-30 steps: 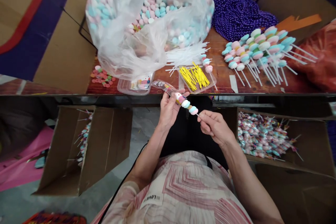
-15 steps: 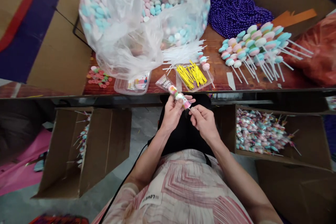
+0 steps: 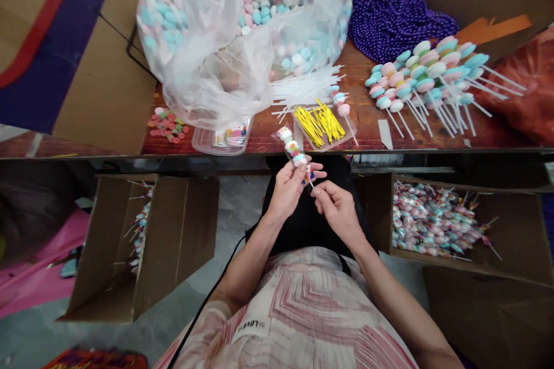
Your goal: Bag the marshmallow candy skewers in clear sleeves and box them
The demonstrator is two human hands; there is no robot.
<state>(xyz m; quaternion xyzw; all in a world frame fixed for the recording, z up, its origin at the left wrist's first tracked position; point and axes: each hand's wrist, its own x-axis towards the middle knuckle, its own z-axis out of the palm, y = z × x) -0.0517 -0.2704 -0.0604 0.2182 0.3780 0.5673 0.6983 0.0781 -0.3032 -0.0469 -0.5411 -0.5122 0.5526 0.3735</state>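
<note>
Over my lap, just off the table's front edge, I hold a marshmallow skewer (image 3: 293,147) in a clear printed wrapper. My left hand (image 3: 286,189) is closed around its wrapped lower part, some fingers stretched out behind. The thumb and forefinger of my right hand (image 3: 339,207) pinch the white stick at its lower end. Past my hands, on the table, a plastic tray holds yellow twist ties (image 3: 319,123). One unwrapped marshmallow skewer (image 3: 341,105) leans on that tray's right side. Left of it stands a container of small printed wrappers (image 3: 231,135).
Big clear bags of marshmallows (image 3: 167,8), white sticks (image 3: 305,89), gummy rings (image 3: 168,125) and a purple cord bundle (image 3: 393,11) lie on the table. Several unwrapped skewers (image 3: 433,78) are piled at right. Cardboard boxes with wrapped skewers (image 3: 433,219) stand below, left and right.
The marshmallow skewer has slid further into its wrapper, with candy now reaching the far end. The wrapper's printed part is down by my left hand. My right hand has moved slightly lower.
</note>
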